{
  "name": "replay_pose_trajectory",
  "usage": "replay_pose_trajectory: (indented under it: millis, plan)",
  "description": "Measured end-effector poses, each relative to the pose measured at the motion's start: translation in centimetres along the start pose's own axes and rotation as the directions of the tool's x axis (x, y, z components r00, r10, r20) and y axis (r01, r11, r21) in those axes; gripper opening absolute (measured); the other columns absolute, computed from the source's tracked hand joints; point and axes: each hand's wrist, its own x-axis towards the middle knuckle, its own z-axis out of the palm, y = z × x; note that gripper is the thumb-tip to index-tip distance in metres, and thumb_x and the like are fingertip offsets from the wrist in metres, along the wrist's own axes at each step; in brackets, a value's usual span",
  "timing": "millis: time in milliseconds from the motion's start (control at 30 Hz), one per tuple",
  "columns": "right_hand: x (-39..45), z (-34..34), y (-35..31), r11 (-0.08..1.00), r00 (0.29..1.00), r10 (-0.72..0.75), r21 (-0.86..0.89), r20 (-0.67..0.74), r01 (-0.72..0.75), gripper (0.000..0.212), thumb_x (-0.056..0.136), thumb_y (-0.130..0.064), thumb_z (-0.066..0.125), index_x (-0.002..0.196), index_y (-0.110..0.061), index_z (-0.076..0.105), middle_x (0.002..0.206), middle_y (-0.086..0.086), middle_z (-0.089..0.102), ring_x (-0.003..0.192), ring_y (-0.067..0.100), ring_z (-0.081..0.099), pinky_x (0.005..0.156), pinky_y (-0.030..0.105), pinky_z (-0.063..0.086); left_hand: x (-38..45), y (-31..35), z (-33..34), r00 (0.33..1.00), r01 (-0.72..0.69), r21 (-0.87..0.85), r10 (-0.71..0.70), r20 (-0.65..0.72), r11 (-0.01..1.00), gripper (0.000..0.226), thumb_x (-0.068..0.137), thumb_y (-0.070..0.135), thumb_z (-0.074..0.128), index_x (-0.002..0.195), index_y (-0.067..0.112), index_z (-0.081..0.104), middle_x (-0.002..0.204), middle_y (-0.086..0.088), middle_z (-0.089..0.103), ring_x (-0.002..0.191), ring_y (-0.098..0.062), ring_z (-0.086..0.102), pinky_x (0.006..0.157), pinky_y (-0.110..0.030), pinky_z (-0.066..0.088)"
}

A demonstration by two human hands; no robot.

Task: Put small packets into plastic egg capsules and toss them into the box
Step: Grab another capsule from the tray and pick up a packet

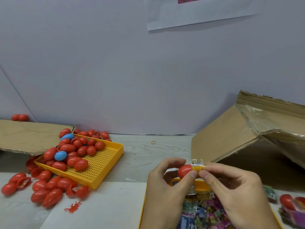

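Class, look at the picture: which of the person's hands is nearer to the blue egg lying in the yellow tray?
Left. The left hand is closer to the blue egg; the right hand is farther away, beyond the left hand.

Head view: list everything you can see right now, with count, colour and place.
egg capsules: many red, two blue, piled in and around the left tray
perforated tray: one, yellow, left
cardboard flap: one, brown, far left
rubber band: one, tan, table centre
cardboard box: one, brown, right
packet tray: one, yellow, bottom centre, holding multicoloured packets
red capsule half: one, held
packet: one, yellow, partly in the half
left hand: holds the half
right hand: pinches the packet
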Motion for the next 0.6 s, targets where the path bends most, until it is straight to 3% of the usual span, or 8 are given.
replay_pose_trajectory:
  millis: [267,467,600]
  plan:
    - [-0.14,0.01,-0.12,1.0,1.0,-0.011,-0.007,-0.001,0.011,0.023,0.059,-0.025,0.075,0.076,-0.039,0.077,0.081,-0.011,0.076,0.08,0.006,0.071,0.065,0.015,0.055,-0.05,0.21,0.08,1.0,-0.013,0.045,0.014,-0.005,0.999,0.022,0.079,0.012,0.079,0.093,0.027,0.071,0.09,0.018,0.07,0.088,-0.004,0.069,0.077,-0.036,0.061]
    - [-0.06,-0.1,0.13,1.0,0.999,-0.004,0.025,-0.036,0.005,0.022,0.062,-0.025,0.075,0.084,-0.029,0.077,0.085,-0.004,0.075,0.081,0.008,0.071,0.066,0.015,0.055,-0.1,0.42,0.06,1.0,-0.029,0.02,0.029,-0.011,0.999,0.025,0.08,0.007,0.077,0.095,0.026,0.069,0.09,0.017,0.071,0.081,-0.002,0.07,0.07,-0.031,0.062]
    - [-0.02,-0.05,0.29,0.994,0.995,0.08,0.072,0.054,-0.084,0.034,0.062,-0.033,0.073,0.096,-0.028,0.073,0.092,-0.01,0.074,0.089,0.005,0.07,0.071,0.018,0.057,-0.11,0.28,0.17,0.996,-0.087,-0.001,0.087,0.029,0.996,0.036,0.075,0.0,0.081,0.097,0.024,0.066,0.092,0.011,0.071,0.088,-0.003,0.069,0.067,-0.02,0.058]
